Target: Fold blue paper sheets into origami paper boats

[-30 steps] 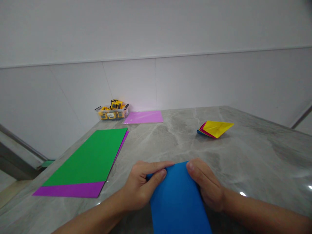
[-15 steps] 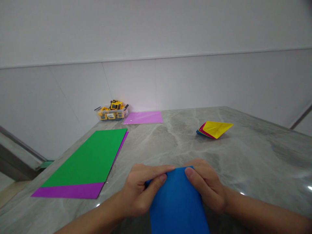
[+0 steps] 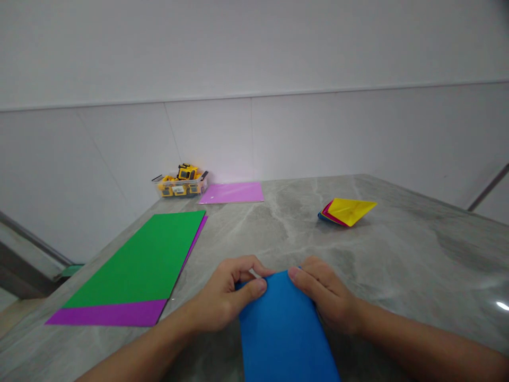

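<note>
Grey tabletop (image 3: pixel 409 254), blue paper (image 3: pixel 286 329), between both grips (image 3: pixel 226 294) (image 3: pixel 332 297)

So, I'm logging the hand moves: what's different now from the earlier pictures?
The left hand has bent its index finger, nearly straight before; the right hand shifted its thumb left, toward the other. Both still hold the blue sheet. The green sheet and yellow folded paper stayed put.

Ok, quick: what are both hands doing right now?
Left hand: closed, holding the blue paper at its far left corner.
Right hand: closed, holding its far right corner.
</note>
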{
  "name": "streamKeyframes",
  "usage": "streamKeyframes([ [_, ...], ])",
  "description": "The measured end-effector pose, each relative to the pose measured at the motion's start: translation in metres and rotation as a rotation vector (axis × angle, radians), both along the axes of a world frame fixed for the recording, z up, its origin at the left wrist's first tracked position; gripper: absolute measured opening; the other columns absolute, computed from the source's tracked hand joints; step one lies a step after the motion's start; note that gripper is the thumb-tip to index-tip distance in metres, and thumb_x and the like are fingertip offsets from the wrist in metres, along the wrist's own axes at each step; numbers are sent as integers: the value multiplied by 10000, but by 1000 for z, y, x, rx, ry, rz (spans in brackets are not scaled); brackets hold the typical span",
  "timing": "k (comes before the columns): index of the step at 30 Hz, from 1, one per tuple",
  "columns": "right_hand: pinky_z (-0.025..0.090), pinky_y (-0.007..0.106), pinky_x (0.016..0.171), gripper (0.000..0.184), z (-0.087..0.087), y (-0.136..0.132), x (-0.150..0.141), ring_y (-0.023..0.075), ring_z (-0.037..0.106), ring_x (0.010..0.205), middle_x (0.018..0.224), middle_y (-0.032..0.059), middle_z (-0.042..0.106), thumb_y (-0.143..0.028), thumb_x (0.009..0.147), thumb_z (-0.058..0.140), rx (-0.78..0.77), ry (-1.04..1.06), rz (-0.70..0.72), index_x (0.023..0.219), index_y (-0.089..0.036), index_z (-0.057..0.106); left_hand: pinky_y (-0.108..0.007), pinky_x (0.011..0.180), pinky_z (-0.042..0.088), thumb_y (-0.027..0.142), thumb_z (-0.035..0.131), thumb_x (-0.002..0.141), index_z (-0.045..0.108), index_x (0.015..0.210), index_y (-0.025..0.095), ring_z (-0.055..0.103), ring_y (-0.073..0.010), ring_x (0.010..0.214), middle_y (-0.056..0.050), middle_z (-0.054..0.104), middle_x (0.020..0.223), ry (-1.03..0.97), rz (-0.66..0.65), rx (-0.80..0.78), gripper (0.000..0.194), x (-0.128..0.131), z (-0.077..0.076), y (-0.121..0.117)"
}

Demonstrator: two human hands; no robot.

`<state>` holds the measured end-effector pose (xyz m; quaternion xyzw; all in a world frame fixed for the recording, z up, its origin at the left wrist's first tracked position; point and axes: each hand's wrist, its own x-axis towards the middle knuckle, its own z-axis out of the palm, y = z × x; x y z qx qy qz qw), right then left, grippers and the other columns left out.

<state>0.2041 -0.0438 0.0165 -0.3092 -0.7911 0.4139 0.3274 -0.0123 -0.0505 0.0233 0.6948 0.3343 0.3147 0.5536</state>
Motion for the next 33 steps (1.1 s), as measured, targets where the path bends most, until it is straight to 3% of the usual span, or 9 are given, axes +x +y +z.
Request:
streamKeyframes([
  [2,196,237,381,578,-1,2,-2,68,235,402,452,-56,233,-578,928,305,-106,-35,38,484,-210,260,-184,422,176,502,617,831,557,823,150,261,-54,451,87,352,507,19,-62,-77,357,0,-2,4],
  [6,169,213,356,584,-2,2,-9,54,222,398,451,-61,231,-611,887,373,-218,-89,87,477,-206,273,-196,425,177,567,612,794,495,721,157,265,-58,461,77,343,526,59,-125,-130,433,6,-5,5],
  [11,187,206,361,603,-3,3,-13,48,239,402,465,-59,269,-691,859,359,-347,-9,90,508,-205,294,-204,439,196,548,581,781,439,653,176,279,-68,471,70,339,528,31,96,-45,418,12,-9,5],
  [14,184,204,361,602,-4,4,-12,45,249,396,463,-56,282,-679,861,367,-342,-24,92,503,-201,298,-209,441,196,489,554,779,428,645,183,277,-72,471,70,330,524,73,125,-10,356,11,-9,7],
  [21,173,204,358,574,-5,7,-15,45,234,393,443,-61,258,-637,831,412,-351,-104,88,473,-209,277,-219,455,203,446,505,758,396,587,190,269,-76,488,60,313,531,262,5,-4,326,11,-10,11],
  [29,177,206,364,552,-10,14,-15,45,236,397,445,-72,276,-634,790,474,-423,-79,156,478,-209,308,-225,462,205,518,465,787,360,593,203,270,-82,486,64,300,532,229,-9,6,384,16,-18,14],
  [33,198,207,378,539,-13,19,-17,48,249,404,454,-73,292,-642,771,494,-490,-12,110,500,-208,321,-233,486,226,394,425,827,362,565,199,304,-99,506,47,332,534,323,175,162,333,18,-18,16],
])
